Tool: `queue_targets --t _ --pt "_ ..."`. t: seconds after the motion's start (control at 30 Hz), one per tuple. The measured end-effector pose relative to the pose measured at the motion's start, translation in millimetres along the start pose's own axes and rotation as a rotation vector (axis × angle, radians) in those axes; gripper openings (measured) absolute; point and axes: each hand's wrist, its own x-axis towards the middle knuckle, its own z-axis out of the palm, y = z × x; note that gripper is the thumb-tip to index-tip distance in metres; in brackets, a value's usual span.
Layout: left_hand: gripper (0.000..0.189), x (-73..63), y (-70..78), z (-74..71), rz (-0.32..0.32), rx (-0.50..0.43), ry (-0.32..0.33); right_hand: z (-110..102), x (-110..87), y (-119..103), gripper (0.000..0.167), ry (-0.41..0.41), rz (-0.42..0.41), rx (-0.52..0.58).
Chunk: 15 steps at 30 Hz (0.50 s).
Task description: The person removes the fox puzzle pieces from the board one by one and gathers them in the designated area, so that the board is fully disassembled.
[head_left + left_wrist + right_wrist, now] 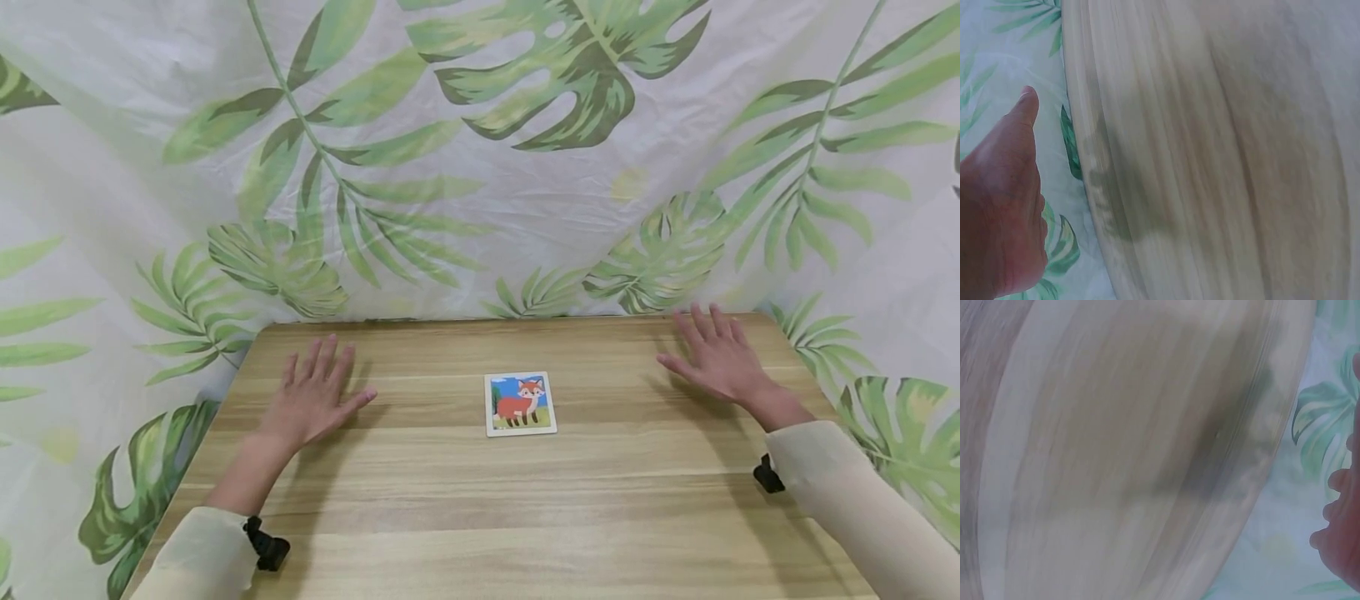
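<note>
A small square fox picture puzzle [521,404] with a pale border lies flat near the middle of the wooden table [480,500]. To its left, my left hand [311,404] is held over the table with fingers spread and straight, holding nothing. My right hand [716,354] is on the other side, near the far right corner, its fingers spread and nothing in them. Both hands are apart from the picture. In the left wrist view the left hand [1004,200] casts a shadow on the wood; part of the right hand [1341,531] shows at the right wrist view's edge.
A white cloth with green leaf prints [525,208] hangs behind the table and along both sides. The table's far edge meets this cloth. A black strap piece [266,546] sits at the left cuff, another black piece [768,475] at the right cuff.
</note>
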Motion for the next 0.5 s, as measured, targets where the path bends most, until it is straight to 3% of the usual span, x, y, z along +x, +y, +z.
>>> queue_targets --t 0.5 --pt "0.095 14.0 41.2 0.9 0.09 -0.006 0.011 8.5 12.6 -38.8 0.087 0.031 -0.105 0.0"
